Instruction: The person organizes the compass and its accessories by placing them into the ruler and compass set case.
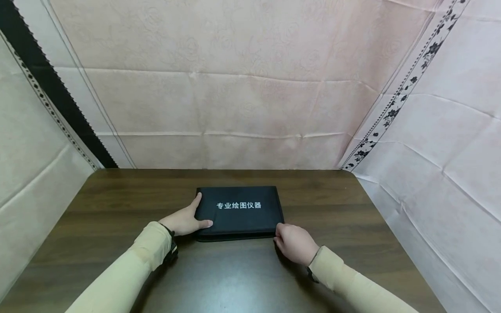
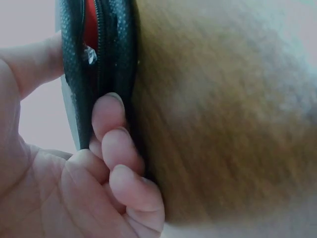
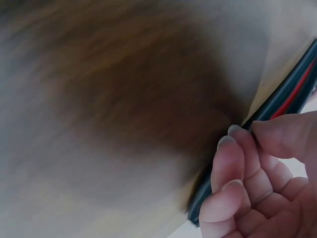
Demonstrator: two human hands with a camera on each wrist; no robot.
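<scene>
Head view: black zip case point(image 1: 239, 212) lies flat on the dark wood bench point(image 1: 117, 204), about midway between the left and right edges and nearer the far edge than the near one; white printed characters run across its lid. Left hand point(image 1: 184, 221) is at the case's left side, forefinger stretched along the left edge, thumb laid over the top near the near-left corner. Right hand point(image 1: 295, 243) is at the near-right corner, fingers curled against that corner. Cream sleeves on both forearms, a dark strap at each wrist. Left wrist view: case point(image 2: 94, 54) seen edge-on, zip track and a metal pull visible, a strip of red lining showing in the gap; fingers point(image 2: 111, 126) curled against the edge and under it, thumb on the opposite face, so the left hand grips the case by its side. Bench point(image 2: 223, 124) blurred beyond it. Right wrist view: case edge point(image 3: 277, 106) again, black with a red line showing between the halves; thumb and fingertips point(image 3: 233, 148) pinch the edge, so the right hand grips it too. Bench point(image 3: 124, 99) badly blurred here. Pale pink cloth point(image 1: 242, 100) hangs behind the far edge of the bench and down both sides.
</scene>
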